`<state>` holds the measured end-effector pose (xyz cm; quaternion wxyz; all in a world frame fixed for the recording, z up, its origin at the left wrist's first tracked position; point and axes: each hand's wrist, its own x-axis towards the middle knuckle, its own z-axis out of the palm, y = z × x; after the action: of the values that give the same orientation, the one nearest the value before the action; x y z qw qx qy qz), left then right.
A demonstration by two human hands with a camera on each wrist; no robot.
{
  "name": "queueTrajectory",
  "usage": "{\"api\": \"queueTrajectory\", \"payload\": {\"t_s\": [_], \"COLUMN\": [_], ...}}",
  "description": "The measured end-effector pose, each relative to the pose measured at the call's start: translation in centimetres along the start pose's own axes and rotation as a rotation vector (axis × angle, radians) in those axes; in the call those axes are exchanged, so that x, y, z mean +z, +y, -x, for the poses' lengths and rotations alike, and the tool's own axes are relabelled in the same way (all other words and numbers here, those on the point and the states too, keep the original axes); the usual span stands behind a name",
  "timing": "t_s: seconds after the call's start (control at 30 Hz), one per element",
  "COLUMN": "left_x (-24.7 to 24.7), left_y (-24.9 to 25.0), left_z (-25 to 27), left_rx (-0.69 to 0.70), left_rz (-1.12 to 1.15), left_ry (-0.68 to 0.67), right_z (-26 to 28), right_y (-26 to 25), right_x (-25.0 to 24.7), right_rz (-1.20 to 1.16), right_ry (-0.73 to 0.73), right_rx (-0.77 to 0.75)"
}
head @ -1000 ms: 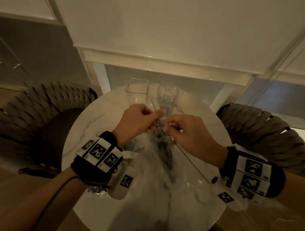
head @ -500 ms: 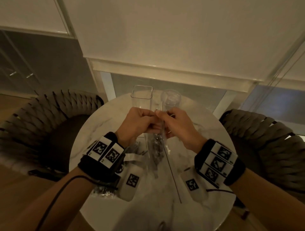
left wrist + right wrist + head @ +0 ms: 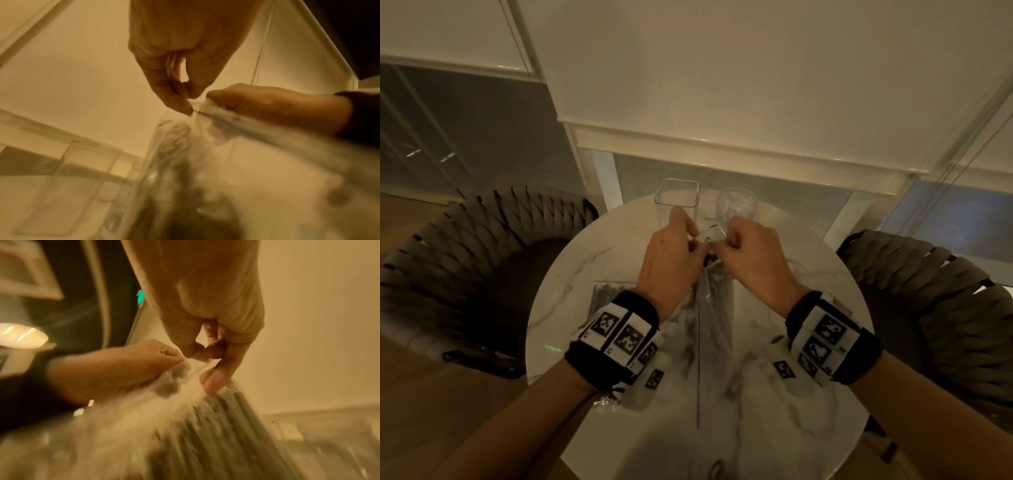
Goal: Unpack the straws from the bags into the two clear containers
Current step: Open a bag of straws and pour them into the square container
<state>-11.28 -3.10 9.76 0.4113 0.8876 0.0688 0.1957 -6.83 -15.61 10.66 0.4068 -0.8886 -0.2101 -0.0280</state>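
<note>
Both hands are up over the round marble counter (image 3: 558, 308) and working the mouth of a clear bag of straws (image 3: 714, 308): the left hand (image 3: 667, 260) pinches one side of the top edge, the right hand (image 3: 753, 260) pinches the other, fingers curled tight on the plastic. The bag hangs between them above the counter, dark straws bunched inside, its top just in front of the square clear container (image 3: 677, 205) and the round clear container (image 3: 737, 205), both of which look empty. So this looks like the opening step, nothing unpacked yet. Next, I'd say, the seal has to be pulled apart evenly so the thin film doesn't rip and spill straws. A second bag of straws (image 3: 604, 296) lies flat on the counter by the left wrist. Writing? None readable; only black-and-white square markers on the wristbands (image 3: 616, 334).
</note>
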Motion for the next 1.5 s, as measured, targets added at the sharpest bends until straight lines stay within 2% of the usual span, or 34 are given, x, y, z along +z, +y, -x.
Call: {"api": "queueTrajectory", "payload": {"t_s": [0.1, 0.17, 0.23, 0.3, 0.43, 0.5, 0.57, 0.67, 0.77, 0.83, 0.87, 0.9, 0.97, 1.07, 1.13, 1.2, 1.27, 1.33, 1.4, 1.5], "left_x": [-0.1, -0.3, -0.5, -0.2, -0.4, -0.7, -0.7, -1.1, -0.8, 0.0, 0.2, 0.3, -0.2, -1.1, -1.2, -1.4, -1.8, -1.9, -1.3, -0.4], "left_y": [0.8, 0.5, 0.3, 0.3, -0.8, -2.0, -3.3, -4.8, -4.9, -4.5, -4.5, -4.8, -5.9, -7.2, -7.2, -6.8, -6.1, -5.2, -4.5, -4.6], "left_z": [0.8, 0.6, 0.4, 0.3, 0.0, 0.2, 0.6, 0.5, 0.5, 0.9, 1.2, 1.4, 1.8, 2.1, 2.0, 1.6, 1.6, 1.7, 1.7, 1.3], "left_rx": [0.108, 0.065, 0.01, -0.001, 0.034, 0.11, 0.13, -0.031, -0.247, -0.382, -0.407, -0.398, -0.311, -0.184, -0.167, -0.283, -0.483, -0.568, -0.601, -0.708], "left_rz": [-0.064, -0.141, -0.114, -0.064, -0.169, -0.315, -0.478, -0.533, -0.426, -0.298, -0.229, -0.189, -0.268, -0.492, -0.499, -0.261, 0.234, 0.628, 0.818, 0.932], "left_ry": [-0.172, -0.263, -0.345, -0.317, -0.113, -0.123, -0.147, -0.109, -0.082, -0.158, -0.215, -0.27, -0.354, -0.371, -0.431, -0.483, -0.461, -0.386, -0.328, -0.233], "right_z": [-0.4, -0.4, -0.2, 0.1, 0.8, 1.2, 1.1, 0.8, 0.9, 1.2, 1.3, 1.2, 1.0, 1.3, 1.7, 1.9, 2.2, 2.6, 3.0, 2.9], "right_y": [0.3, 0.7, 1.0, 0.9, 1.9, 2.8, 3.2, 3.5, 3.8, 3.6, 3.7, 4.0, 5.3, 6.6, 6.6, 6.0, 5.4, 4.9, 4.8, 5.2], "right_x": [-0.3, -0.4, -0.2, 0.4, 0.7, -0.1, -1.3, -2.6, -2.4, -1.5, -1.3, -1.3, -1.9, -2.7, -2.3, -1.8, -1.4, -1.2, -1.0, -0.8], "right_rz": [-0.094, -0.117, -0.129, -0.129, 0.004, 0.195, 0.376, 0.487, 0.387, 0.315, 0.295, 0.292, 0.329, 0.358, 0.325, 0.177, 0.029, -0.039, -0.06, -0.091], "right_ry": [-0.025, -0.024, -0.01, -0.017, -0.14, -0.16, -0.173, -0.213, -0.264, -0.315, -0.33, -0.326, -0.281, -0.272, -0.278, -0.27, -0.296, -0.383, -0.463, -0.374], "right_rx": [0.051, 0.058, 0.061, 0.078, 0.081, 0.04, 0.084, 0.213, 0.242, 0.231, 0.235, 0.236, 0.26, 0.342, 0.36, 0.406, 0.434, 0.393, 0.347, 0.361]}}
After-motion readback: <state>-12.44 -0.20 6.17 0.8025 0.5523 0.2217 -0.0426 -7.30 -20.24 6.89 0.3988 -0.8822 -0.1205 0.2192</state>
